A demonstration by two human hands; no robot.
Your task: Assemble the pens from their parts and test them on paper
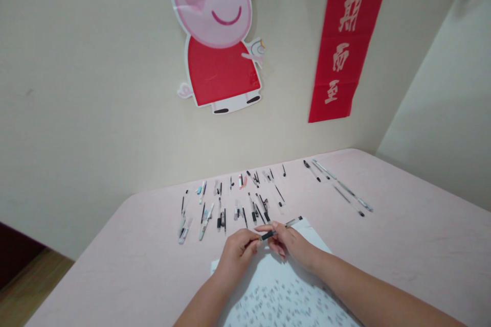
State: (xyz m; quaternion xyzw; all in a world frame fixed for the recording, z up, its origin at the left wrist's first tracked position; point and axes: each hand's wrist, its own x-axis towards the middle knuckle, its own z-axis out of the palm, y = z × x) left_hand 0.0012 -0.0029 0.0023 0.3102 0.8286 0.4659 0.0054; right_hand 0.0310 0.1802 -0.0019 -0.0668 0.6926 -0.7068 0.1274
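At the left of the pink-covered desk (115, 245), pens and pen parts (207, 220) lie in two rough rows, black and clear pieces mostly, set out in small clusters. Above them, a pig cutout (224, 71) in red is fixed to the wall (95, 87). The left hand (238, 249) has its fingers pinched on the near-left end of a black-gripped pen (268, 235). The pen is held slantwise over the top part of a sheet of paper (268, 271), which bears dark handwriting lower down. The right hand (296, 246) has its fingers closed around the pen's barrel. Further right, a red banner (351, 36) with pale characters hangs above several long, slender pieces (351, 193) lying diagonally.
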